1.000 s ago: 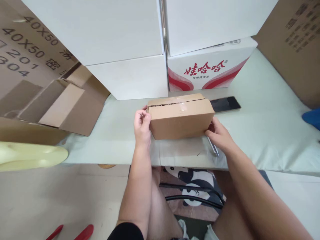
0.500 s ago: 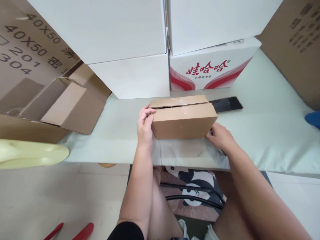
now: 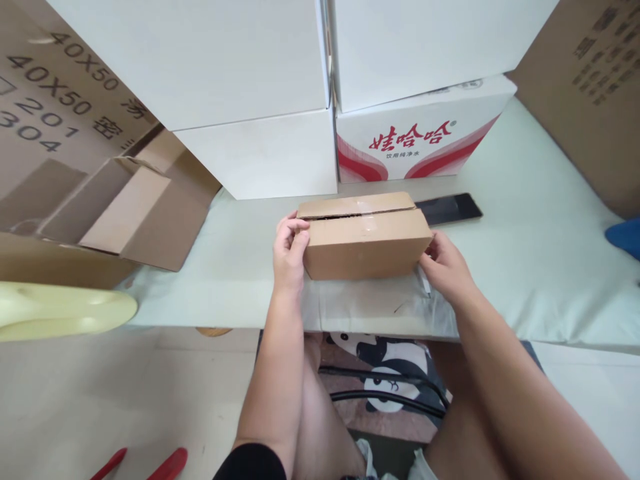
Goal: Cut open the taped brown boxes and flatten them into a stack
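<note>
A small brown cardboard box [image 3: 369, 259] rests on the cloth-covered table near its front edge. Clear tape crosses the middle of its top, and a narrow gap runs along the seam between the flaps. My left hand [image 3: 290, 247] grips the box's left end, thumb on the near side and fingers over the top edge. At the right end, my right hand [image 3: 447, 267] has its thumb and fingers closed on the corner; some fingertips are hidden. Below that hand lies a slim whitish object [image 3: 425, 285], partly covered and too small to name. Behind the box lies a black phone [image 3: 453, 209].
White cartons [image 3: 270, 157] are stacked at the back, beside a red-and-white water carton [image 3: 420, 147]. An open cardboard box [image 3: 165, 223] stands left, near a pale yellow plastic object [image 3: 65, 310]. A blue object [image 3: 624, 238] lies at the right edge.
My right hand has moved up from the box's lower right corner to its right end, uncovering the slim whitish object. My left hand keeps its hold, and the box has barely moved.
</note>
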`<state>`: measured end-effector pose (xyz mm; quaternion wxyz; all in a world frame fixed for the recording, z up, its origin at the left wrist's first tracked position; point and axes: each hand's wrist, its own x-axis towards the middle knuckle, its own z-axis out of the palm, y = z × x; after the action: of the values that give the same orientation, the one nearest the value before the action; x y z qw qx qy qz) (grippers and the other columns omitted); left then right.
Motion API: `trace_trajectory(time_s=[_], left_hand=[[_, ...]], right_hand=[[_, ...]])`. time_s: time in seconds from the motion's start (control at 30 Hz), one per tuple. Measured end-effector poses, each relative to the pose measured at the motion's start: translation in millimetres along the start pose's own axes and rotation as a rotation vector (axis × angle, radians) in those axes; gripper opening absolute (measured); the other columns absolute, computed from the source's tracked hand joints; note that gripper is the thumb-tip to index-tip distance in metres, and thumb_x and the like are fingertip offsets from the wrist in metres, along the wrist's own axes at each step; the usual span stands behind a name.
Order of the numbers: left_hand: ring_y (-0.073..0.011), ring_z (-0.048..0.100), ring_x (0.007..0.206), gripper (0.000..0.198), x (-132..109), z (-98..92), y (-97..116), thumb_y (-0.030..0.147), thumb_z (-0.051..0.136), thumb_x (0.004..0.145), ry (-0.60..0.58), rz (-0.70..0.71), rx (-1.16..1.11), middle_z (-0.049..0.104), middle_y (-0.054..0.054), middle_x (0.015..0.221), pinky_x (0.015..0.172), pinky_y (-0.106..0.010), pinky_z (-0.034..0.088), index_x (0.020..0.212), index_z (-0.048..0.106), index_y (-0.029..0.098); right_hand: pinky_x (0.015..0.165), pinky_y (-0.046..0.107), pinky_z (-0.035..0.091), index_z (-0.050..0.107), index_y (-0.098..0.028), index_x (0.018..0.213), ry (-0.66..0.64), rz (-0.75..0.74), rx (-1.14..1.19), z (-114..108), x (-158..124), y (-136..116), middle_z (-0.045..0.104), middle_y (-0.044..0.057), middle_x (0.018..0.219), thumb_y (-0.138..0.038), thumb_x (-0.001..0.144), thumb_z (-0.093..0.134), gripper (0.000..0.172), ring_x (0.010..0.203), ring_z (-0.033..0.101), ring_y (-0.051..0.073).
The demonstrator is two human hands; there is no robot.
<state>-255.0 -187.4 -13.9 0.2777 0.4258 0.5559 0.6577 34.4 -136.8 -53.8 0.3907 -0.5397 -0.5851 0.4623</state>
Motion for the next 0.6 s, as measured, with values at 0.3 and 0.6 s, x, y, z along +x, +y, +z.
trace_trajectory(time_s=[0.3,0.6], left_hand=[[-0.0330,0.048,0.141,0.035,-1.9,-0.1,0.6,0.056,0.077,0.078,-0.023,0.006,0.016,0.059,-0.010,0.130,0.117,-0.044,0.038,0.087,0.064,0.024],[-0.0312,0.051,0.135,0.041,-4.9,-1.6,0.2,0.061,0.074,0.079,-0.091,0.040,0.071,0.057,-0.008,0.130,0.114,-0.043,0.041,0.102,0.065,0.028]], right_hand=[[0.073,0.035,0.055,0.054,-0.027,0.105,-0.048,0.027,0.052,2.1,0.1,0.1,0.069,0.003,0.101,-0.048,0.078,0.073,0.039,0.072,0.061,0.016],[0.069,0.032,0.052,0.053,-0.027,0.103,-0.027,0.035,0.057,3.1,-2.2,-5.8,0.065,0.001,0.096,-0.044,0.077,0.069,0.034,0.077,0.060,0.017]])
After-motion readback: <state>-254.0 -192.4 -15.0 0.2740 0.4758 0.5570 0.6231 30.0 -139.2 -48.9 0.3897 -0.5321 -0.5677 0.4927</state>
